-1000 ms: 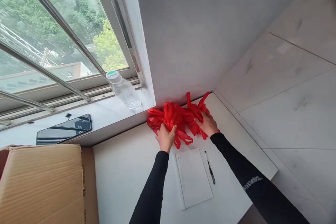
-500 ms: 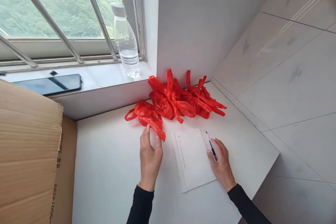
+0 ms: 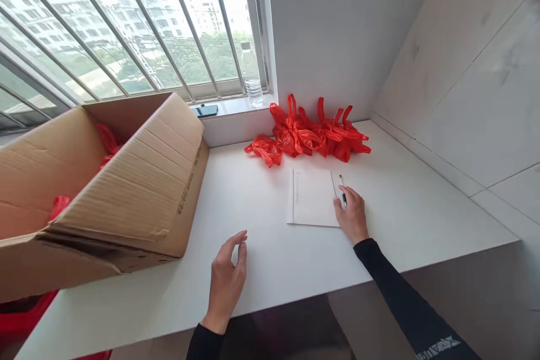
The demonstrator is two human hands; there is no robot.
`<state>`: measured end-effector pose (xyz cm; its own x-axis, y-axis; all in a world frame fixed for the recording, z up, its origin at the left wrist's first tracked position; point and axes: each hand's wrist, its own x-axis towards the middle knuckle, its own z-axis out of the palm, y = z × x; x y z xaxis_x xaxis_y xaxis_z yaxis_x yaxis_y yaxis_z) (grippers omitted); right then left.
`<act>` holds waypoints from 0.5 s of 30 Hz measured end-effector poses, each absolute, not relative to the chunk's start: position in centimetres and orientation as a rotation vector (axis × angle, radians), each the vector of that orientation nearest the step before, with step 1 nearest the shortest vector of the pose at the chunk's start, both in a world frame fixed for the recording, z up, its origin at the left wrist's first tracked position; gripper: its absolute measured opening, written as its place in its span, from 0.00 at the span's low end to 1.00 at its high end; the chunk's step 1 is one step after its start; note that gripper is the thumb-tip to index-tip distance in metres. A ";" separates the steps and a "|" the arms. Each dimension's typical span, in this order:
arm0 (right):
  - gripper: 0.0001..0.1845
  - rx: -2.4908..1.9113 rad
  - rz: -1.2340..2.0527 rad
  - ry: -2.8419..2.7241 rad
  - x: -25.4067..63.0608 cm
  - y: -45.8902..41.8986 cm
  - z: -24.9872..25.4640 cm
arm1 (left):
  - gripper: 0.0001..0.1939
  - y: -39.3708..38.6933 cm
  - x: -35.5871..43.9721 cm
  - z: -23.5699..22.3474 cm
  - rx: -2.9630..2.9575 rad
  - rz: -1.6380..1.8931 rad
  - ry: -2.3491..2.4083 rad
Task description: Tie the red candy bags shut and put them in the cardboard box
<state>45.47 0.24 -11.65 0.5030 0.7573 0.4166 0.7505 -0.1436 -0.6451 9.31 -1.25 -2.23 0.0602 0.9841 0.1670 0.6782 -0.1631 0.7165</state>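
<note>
My left hand hovers over the front of the white table, fingers curved and thumb apart, holding nothing. Farther right, my right hand rests with its fingers loosely apart around a black-and-clear pen. That pen lies along the right edge of an open notebook, whose page carries a column of small writing at its left. Behind the notebook, several knotted red plastic bags sit in a row by the wall: a small bag at the left, a larger bag in the middle, more bags at the right.
A big open cardboard box stands on the table's left side with red plastic inside. On the window sill are a water bottle and a phone. The white table has its front edge near me. Something red shows below the box.
My left hand has drawn back from the small red bag toward the table's front. The right hand stays by the pen. The view has shifted, bringing more of the box into sight.
</note>
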 end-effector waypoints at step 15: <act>0.19 -1.998 -0.125 -1.226 44.4 2.3 -12.7 | 0.21 -0.5 -2.1 -8.5 2.333 1.182 2.006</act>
